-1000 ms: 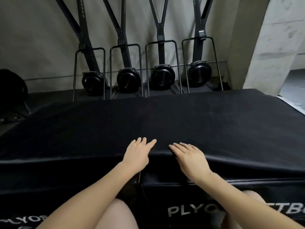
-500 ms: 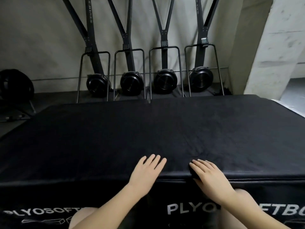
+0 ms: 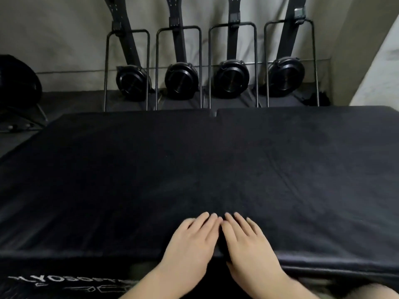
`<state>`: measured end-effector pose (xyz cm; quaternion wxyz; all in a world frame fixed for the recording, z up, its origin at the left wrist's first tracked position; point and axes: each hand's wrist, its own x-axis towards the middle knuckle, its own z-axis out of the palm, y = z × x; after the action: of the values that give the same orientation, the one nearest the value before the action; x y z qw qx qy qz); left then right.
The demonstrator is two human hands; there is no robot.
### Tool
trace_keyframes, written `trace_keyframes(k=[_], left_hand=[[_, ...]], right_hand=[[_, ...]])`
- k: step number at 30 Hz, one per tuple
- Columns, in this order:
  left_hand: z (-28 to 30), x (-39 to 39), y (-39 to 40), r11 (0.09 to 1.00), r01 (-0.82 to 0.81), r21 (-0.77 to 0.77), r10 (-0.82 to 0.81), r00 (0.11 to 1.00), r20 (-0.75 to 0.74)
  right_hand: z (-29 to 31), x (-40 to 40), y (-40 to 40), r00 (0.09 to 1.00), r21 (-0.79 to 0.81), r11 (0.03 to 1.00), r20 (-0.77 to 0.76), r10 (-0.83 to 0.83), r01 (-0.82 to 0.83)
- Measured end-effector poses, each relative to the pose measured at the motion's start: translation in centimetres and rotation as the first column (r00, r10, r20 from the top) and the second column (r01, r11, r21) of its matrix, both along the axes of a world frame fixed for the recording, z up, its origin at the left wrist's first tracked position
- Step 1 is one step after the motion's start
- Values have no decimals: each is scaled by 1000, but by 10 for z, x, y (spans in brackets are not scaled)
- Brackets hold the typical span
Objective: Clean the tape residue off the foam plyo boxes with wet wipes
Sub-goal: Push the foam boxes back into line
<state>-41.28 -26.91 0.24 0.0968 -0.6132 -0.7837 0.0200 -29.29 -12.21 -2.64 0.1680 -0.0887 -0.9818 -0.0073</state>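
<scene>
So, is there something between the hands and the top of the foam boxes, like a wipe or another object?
Nothing visible. The left hand and the right hand lie flat, side by side, directly on the black top of the foam boxes near its front edge. No wipe shows under or beside them, though the fingers could hide something thin.

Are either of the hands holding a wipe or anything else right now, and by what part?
Nothing is held. The left hand and right hand lie flat, fingers straight, on the near edge of the black plyo boxes. No wipe is visible.
</scene>
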Motion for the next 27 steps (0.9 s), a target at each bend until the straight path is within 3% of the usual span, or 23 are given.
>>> trace_keyframes(k=[5, 10, 15, 19, 22, 27], left_hand=[[-16, -30, -21, 998, 46, -41, -47, 999, -13], [-3, -43, -49, 999, -8, 35, 11, 995, -95], [-1, -58, -88, 968, -213, -129, 208, 977, -51], [-1, -81, -124, 909, -410, -73, 408, 912, -43], [0, -96, -152, 880, -463, -102, 460, 886, -56], [21, -96, -153, 881, -472, -32, 473, 881, 0]], right_hand=[[-32, -6, 1, 990, 81, 997, -143, 5, 6], [-14, -6, 2, 998, 66, 998, -68, -5, 10], [-9, 4, -9, 994, 30, 996, 63, -89, 88], [1, 3, -14, 962, 15, 976, 165, -218, 219], [12, 5, -16, 928, 77, 970, 279, -245, 233], [61, 3, -8, 951, 127, 965, 182, -250, 230]])
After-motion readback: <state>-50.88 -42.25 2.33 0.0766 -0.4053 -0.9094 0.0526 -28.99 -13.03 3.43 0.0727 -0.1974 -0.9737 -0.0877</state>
